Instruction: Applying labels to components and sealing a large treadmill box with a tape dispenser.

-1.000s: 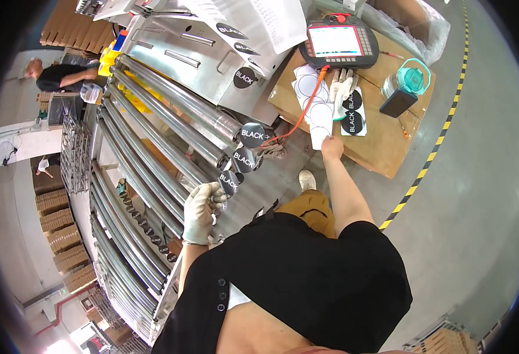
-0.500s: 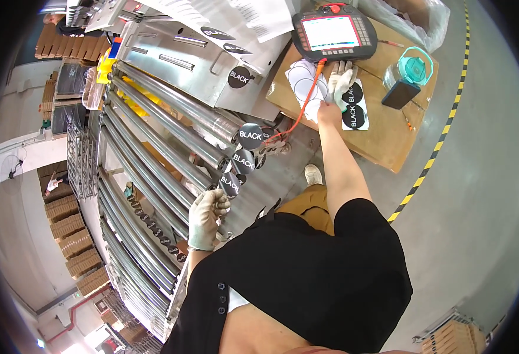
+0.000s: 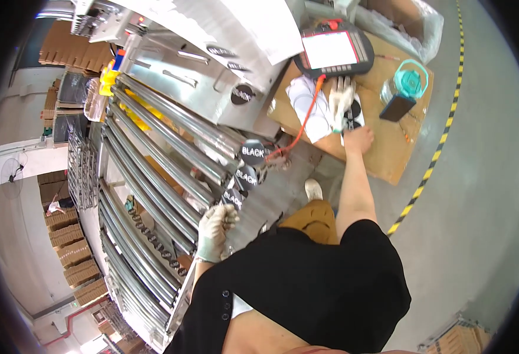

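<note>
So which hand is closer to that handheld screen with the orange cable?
The right hand: it rests on the cardboard just below the handheld screen. The left hand is far off, down at the metal rollers.

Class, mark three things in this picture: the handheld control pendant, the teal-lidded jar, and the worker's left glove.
control pendant (image 3: 331,50), head view, on its pale screen.
teal-lidded jar (image 3: 411,79), head view, on the lid's top.
left glove (image 3: 215,230), head view, on the back of the hand.

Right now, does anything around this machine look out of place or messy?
Mildly: the orange cable trails loosely from the handheld control panel across the cardboard sheet, draped over the white cloth. Nothing looks spilled or broken.
</note>
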Demonstrator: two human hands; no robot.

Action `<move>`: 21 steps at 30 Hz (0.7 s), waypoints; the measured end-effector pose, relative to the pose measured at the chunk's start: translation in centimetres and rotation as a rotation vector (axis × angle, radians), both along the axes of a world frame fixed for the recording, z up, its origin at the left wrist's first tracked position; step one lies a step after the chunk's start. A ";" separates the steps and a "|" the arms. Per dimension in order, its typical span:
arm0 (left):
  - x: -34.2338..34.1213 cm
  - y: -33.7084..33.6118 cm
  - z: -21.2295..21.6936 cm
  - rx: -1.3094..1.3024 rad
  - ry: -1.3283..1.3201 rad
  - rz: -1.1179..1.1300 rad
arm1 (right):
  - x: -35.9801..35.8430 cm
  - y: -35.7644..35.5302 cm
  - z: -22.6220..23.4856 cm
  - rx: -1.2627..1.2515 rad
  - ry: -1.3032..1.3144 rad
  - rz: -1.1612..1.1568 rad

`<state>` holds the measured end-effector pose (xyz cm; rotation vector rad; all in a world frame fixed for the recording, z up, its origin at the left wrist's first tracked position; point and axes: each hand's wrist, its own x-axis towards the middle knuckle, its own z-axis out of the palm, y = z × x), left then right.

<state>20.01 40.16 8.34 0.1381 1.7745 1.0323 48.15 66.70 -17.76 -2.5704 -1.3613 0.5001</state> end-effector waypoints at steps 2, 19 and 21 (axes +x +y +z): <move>-0.2 -0.3 -0.3 -0.015 0.010 0.013 | -0.2 -0.6 2.8 -0.142 0.004 0.058; 0.0 0.8 2.0 0.056 -0.006 -0.069 | 4.6 1.2 -5.0 0.005 0.378 -0.017; -0.5 0.2 1.9 0.086 -0.017 -0.054 | 5.0 3.0 -6.1 0.049 0.497 0.015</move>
